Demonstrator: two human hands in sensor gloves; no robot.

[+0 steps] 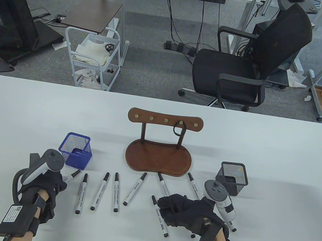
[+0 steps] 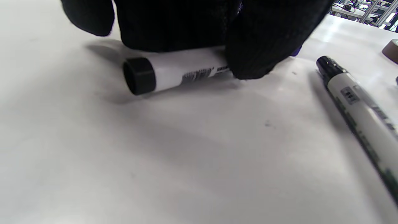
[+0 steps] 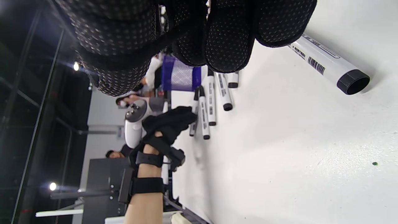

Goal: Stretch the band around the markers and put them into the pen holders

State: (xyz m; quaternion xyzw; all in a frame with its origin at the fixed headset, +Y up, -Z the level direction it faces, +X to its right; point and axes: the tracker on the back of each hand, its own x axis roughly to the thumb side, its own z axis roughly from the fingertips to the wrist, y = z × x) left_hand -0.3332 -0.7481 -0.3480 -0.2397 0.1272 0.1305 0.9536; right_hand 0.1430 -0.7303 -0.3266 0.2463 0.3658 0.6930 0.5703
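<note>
Several white markers with black caps lie in a row on the white table. My left hand curls over the leftmost marker; in the left wrist view its fingers close round that marker, which lies on the table. My right hand is curled over another marker, gripping its barrel under the fingertips. A blue mesh pen holder stands just beyond the left hand, a black mesh holder beyond the right. A black band hangs on a hook of the wooden stand.
Loose markers lie between my hands, and one more beside the right tracker. The wooden stand's tray sits mid-table behind them. A black office chair and a white cart stand beyond the far edge.
</note>
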